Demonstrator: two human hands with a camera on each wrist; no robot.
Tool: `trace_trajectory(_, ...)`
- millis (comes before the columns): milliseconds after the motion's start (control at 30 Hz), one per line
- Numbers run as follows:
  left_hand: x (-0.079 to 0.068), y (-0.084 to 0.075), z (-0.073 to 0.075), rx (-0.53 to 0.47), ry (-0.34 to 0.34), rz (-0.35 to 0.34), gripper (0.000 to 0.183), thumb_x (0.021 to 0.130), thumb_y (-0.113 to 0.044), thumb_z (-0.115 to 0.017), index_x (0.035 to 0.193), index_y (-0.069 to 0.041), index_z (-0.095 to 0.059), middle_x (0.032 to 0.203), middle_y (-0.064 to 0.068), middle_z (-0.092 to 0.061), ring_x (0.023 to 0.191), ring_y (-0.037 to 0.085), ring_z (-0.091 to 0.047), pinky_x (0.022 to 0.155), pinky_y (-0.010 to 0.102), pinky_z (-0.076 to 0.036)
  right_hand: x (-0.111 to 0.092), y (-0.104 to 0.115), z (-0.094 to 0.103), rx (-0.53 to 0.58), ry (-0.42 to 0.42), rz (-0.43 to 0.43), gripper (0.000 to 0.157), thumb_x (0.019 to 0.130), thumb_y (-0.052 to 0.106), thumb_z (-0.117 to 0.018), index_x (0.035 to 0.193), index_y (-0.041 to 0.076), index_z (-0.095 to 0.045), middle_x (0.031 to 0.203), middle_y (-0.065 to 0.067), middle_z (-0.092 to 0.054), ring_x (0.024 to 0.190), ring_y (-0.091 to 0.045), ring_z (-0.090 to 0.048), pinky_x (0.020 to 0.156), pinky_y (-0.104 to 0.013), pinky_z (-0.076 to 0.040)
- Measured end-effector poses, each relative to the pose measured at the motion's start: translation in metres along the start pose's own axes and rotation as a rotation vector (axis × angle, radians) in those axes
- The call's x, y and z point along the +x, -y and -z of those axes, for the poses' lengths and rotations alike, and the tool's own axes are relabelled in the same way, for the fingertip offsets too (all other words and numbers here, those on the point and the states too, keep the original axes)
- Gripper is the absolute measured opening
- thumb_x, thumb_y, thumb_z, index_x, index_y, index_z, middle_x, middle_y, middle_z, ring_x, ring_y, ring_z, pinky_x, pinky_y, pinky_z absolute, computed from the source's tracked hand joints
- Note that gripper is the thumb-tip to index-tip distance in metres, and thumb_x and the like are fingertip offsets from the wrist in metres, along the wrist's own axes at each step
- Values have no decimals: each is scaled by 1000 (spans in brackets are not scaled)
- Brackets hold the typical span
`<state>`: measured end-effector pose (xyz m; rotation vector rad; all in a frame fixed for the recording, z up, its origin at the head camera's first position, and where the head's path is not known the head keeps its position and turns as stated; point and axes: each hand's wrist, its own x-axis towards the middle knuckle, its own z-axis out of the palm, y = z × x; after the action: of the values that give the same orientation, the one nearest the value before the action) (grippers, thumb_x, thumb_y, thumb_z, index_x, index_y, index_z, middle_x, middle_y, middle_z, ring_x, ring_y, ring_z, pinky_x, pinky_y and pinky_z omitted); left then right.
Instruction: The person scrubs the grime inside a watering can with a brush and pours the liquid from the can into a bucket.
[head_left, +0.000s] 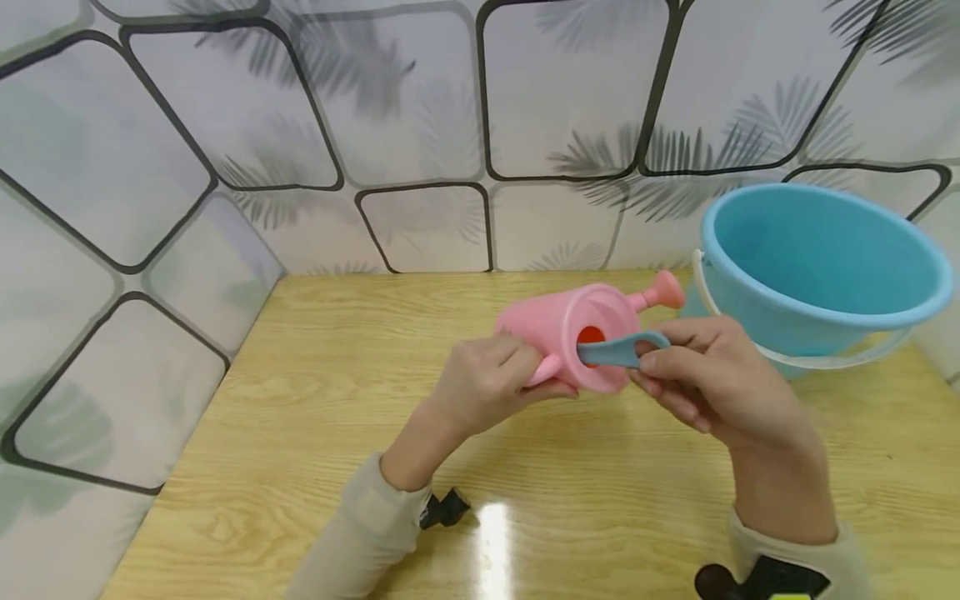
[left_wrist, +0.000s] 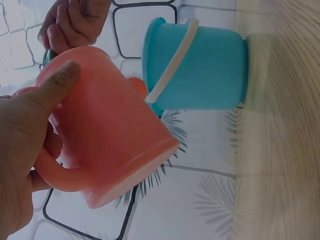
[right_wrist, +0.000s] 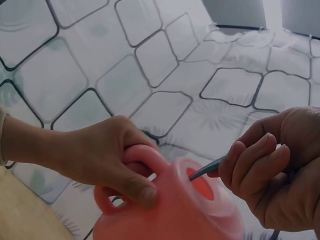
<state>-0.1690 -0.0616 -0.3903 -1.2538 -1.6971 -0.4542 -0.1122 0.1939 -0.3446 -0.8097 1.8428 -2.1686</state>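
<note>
Clearly, the can [head_left: 536,321] is off the counter [head_left: 360,350], held tilted near the far edge, left of the bucket [head_left: 787,318] that stands toward the far right corner. The left grip [head_left: 495,377] is wrapped round its handle [head_left: 546,369]; the right grip [head_left: 720,379] pinches the scoop [head_left: 617,351], whose far end is hidden inside the mouth [head_left: 591,335]. Levering the scoop sideways could catch it there and twist the can — it is held from one side only. Swinging right might knock the spout [head_left: 663,290] against the bucket.
</note>
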Motion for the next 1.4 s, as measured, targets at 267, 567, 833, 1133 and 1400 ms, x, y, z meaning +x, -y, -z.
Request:
trace_trajectory(267, -2, 1, 1, 30, 26, -5, 50, 69, -48, -86, 70, -14, -49, 59, -6, -44, 49, 4, -42, 45, 14, -37, 4, 5, -14, -292, -156, 24, 27, 101, -1, -50, 76, 0, -60, 56, -6, -49, 41, -20, -37, 34, -33, -29)
trace_trajectory(567, -1, 8, 14, 34, 126, 65, 55, 61, -49, -88, 63, -15, -45, 55, -6, -41, 48, 5, -37, 45, 15, -34, 11, 5, -23, -457, -165, 3, 25, 104, 10, -51, 84, -1, -60, 65, -8, -53, 47, -19, -46, 41, -30, -42)
trace_trajectory(833, 8, 0, 26, 115, 178, 136, 52, 66, -46, -87, 65, -14, -47, 57, -4, -42, 49, 7, -37, 44, 18, -33, 12, 3, -30, -297, -223, -11, 12, 98, 5, -61, 107, -3, -60, 71, -7, -54, 54, -19, -48, 44, -29, -44)
trace_trajectory(1133, -6, -9, 31, 179, 197, 177, 54, 66, -49, -85, 67, -13, -45, 56, -5, -40, 48, 7, -35, 43, 17, -28, 21, -10, -52, -560, -406, -73, 23, 99, 9, -54, 119, 1, -64, 64, -12, -52, 48, -17, -47, 42, -27, -40)
trace_trajectory(1400, -10, -9, 27, 198, 197, 159, 52, 68, -51, -84, 68, -14, -47, 57, -5, -42, 48, 7, -37, 43, 18, -33, 23, -27, -56, -869, -511, 26, 9, 96, 11, -64, 101, 4, -65, 70, -4, -51, 52, -13, -43, 45, -23, -36)
